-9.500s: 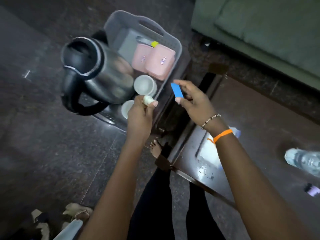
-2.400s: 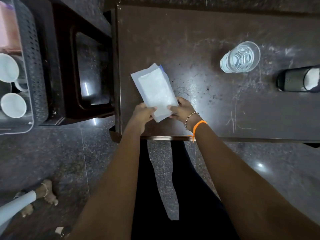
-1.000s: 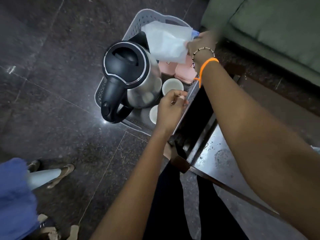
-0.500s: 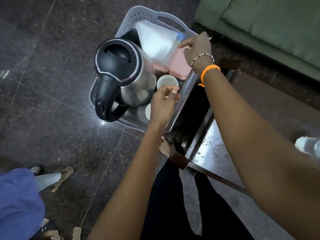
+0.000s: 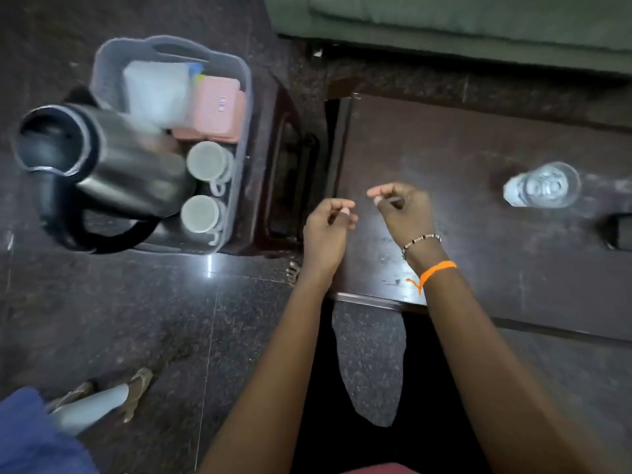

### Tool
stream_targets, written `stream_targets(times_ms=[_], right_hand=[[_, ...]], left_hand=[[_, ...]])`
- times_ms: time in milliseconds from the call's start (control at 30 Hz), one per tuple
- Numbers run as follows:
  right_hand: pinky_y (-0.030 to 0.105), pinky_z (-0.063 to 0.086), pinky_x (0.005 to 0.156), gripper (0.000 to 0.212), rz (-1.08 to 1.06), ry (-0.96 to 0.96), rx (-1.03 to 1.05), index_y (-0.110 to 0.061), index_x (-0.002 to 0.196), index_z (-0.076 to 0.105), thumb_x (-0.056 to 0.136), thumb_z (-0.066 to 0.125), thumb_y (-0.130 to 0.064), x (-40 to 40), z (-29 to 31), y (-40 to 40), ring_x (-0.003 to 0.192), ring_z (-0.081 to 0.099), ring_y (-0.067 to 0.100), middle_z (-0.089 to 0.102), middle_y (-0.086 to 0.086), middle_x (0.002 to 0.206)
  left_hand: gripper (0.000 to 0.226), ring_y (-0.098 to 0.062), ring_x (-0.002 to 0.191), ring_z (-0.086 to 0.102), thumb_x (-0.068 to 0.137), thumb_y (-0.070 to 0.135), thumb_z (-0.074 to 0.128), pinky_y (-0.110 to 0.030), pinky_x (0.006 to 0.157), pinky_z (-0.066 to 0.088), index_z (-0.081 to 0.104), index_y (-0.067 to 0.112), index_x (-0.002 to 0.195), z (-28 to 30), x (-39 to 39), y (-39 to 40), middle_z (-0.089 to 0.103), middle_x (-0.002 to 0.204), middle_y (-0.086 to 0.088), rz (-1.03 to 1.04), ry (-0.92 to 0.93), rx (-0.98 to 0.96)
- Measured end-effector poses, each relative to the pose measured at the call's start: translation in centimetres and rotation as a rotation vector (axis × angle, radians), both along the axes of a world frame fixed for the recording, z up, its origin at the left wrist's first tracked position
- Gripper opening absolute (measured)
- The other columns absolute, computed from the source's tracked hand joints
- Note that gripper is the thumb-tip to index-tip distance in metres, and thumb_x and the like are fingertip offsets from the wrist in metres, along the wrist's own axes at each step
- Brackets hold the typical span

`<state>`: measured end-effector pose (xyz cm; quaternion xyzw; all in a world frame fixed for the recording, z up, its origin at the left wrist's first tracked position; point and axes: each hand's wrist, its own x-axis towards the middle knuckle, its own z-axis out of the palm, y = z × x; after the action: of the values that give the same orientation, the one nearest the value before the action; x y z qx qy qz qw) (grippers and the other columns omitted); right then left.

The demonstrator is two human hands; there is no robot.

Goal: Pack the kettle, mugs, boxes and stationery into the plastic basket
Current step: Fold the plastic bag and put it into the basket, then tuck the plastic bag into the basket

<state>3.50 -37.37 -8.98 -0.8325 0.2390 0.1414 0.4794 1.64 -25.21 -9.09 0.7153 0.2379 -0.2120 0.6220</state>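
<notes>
The grey plastic basket (image 5: pixel 248 107) stands on a dark stool at the left. Inside it are the steel kettle (image 5: pixel 130 165) with a black lid and handle, two white mugs (image 5: pixel 207 162) (image 5: pixel 200 213), pink boxes (image 5: pixel 219 107) and a white packet (image 5: pixel 157 90) leaning on the boxes at the far end. My left hand (image 5: pixel 326 230) and my right hand (image 5: pixel 405 210) hover close together over the left end of the dark table (image 5: pixel 461 148). The fingers of both are loosely curled and I see nothing held in them.
A glass of water (image 5: pixel 542 186) stands on the table to the right, with a dark object (image 5: pixel 620 230) at the frame edge beyond it. A green sofa (image 5: pixel 444 25) runs along the back. Another person's sandalled foot (image 5: pixel 135 391) is on the floor at lower left.
My right hand has let go of the white packet, which now lies in the basket. Both hands have come back from the basket to the table's left end.
</notes>
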Motion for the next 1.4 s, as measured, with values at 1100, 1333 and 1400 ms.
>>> stream_targets(times_ms=[1100, 1333, 1400], right_hand=[[0.027, 0.047, 0.05, 0.026, -1.115, 0.273, 0.38, -0.006, 0.11, 0.032, 0.087, 0.029, 0.004, -9.0, -9.7, -45.8, 0.051, 0.053, 0.02, 0.05, 0.017, 0.065], [0.025, 0.042, 0.044, 0.031, -0.853, 0.319, 0.365, -0.02, 0.102, 0.025, 0.086, 0.027, 0.006, -5.7, -9.9, -41.4, 0.045, 0.051, 0.021, 0.05, 0.013, 0.059], [0.024, 0.043, 0.041, 0.028, -0.815, 0.32, 0.358, -0.019, 0.102, 0.025, 0.087, 0.03, 0.005, -5.2, -10.1, -40.9, 0.042, 0.053, 0.018, 0.052, 0.012, 0.06]], left_hand=[[0.068, -0.024, 0.146, 0.016, 0.092, 0.024, 0.051, -0.039, 0.117, 0.017, 0.015, 0.024, 0.149, -4.6, -2.9, -38.0, 0.016, 0.158, -0.008, -0.645, 0.236, 0.388], [0.069, -0.023, 0.145, 0.013, 0.093, 0.024, 0.049, -0.035, 0.114, 0.017, 0.011, 0.021, 0.15, -4.6, -3.0, -37.7, 0.013, 0.159, -0.007, -0.661, 0.221, 0.43], [0.068, -0.022, 0.146, 0.012, 0.094, 0.022, 0.049, -0.031, 0.115, 0.014, 0.011, 0.017, 0.15, -4.8, -2.8, -37.5, 0.009, 0.159, -0.006, -0.692, 0.204, 0.444]])
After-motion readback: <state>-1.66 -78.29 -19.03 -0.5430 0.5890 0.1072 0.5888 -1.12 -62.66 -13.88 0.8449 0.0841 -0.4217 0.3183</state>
